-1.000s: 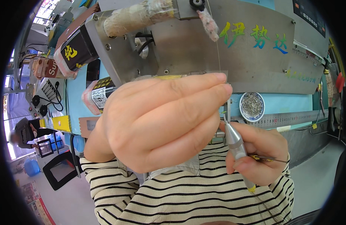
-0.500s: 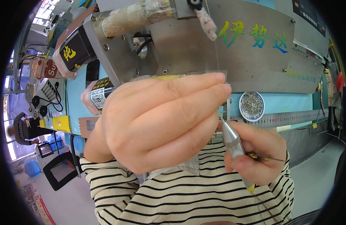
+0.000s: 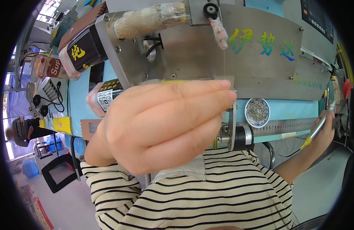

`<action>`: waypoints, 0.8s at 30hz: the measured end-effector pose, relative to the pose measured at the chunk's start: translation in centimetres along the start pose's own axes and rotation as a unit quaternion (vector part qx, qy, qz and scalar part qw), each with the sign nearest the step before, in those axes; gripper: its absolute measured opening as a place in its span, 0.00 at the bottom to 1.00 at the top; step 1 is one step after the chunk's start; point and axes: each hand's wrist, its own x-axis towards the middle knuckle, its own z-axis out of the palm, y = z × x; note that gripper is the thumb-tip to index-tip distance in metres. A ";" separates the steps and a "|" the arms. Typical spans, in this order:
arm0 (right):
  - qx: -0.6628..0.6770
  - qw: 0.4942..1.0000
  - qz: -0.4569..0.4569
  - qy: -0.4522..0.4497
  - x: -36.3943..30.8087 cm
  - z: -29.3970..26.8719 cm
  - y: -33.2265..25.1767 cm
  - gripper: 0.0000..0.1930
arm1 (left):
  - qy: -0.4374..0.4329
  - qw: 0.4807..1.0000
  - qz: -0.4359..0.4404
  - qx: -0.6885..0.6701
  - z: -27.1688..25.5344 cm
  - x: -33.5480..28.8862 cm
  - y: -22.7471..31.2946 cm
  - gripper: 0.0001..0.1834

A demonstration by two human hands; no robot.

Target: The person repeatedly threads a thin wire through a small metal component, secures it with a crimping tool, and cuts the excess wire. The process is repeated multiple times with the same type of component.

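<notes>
My left hand (image 3: 167, 126) fills the middle of the view, its fingers pressed together beside the metal bracket (image 3: 232, 132) of a machine. The thumb and whatever the fingers may hold are hidden. A thin wire (image 3: 224, 63) drops from a small black pulley (image 3: 210, 10) to near the fingertips. Out at the far right, my right hand (image 3: 327, 130) is closed around a silver pen-shaped tool (image 3: 318, 127) with a yellow tail end and a cord, its tip pointing up and away from me.
A steel machine plate (image 3: 257, 73) stands behind my left hand. Right of the bracket sit a black cylinder (image 3: 244, 138), a long ruler (image 3: 284, 125) and a bowl (image 3: 257, 125) of small metal pieces. Black boxes (image 3: 85, 50) stand left. A person (image 3: 21, 130) is far left.
My right hand has moved from beside the left fingertips out to the far right, carrying the pen-shaped tool. The black cylinder now shows. My left hand keeps nearly the same place and shape.
</notes>
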 end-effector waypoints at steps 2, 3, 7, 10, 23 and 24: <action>-0.159 0.981 0.095 0.059 4.3 -3.6 3.9 0.23 | -0.011 1.000 -0.009 -0.020 -0.2 0.0 -0.1 0.09; -0.241 0.960 0.137 0.036 5.9 -5.2 5.6 0.24 | -0.015 0.999 -0.012 -0.028 -0.3 0.1 -0.1 0.09; -0.565 0.821 -0.020 0.075 7.5 -5.9 6.6 0.29 | -0.027 0.997 -0.046 -0.056 -0.7 0.2 0.0 0.09; -0.276 0.950 -0.132 -0.069 3.8 -1.7 -0.4 0.34 | -0.028 0.995 -0.068 -0.070 -0.7 0.3 -0.1 0.08; -0.107 0.682 -0.392 -0.608 -4.7 16.9 -13.0 0.18 | -0.037 0.993 -0.076 -0.076 -0.9 0.4 -0.2 0.07; -0.115 0.676 -0.394 -0.612 -4.9 17.2 -13.3 0.18 | -0.037 0.994 -0.070 -0.076 -0.9 0.3 -0.3 0.07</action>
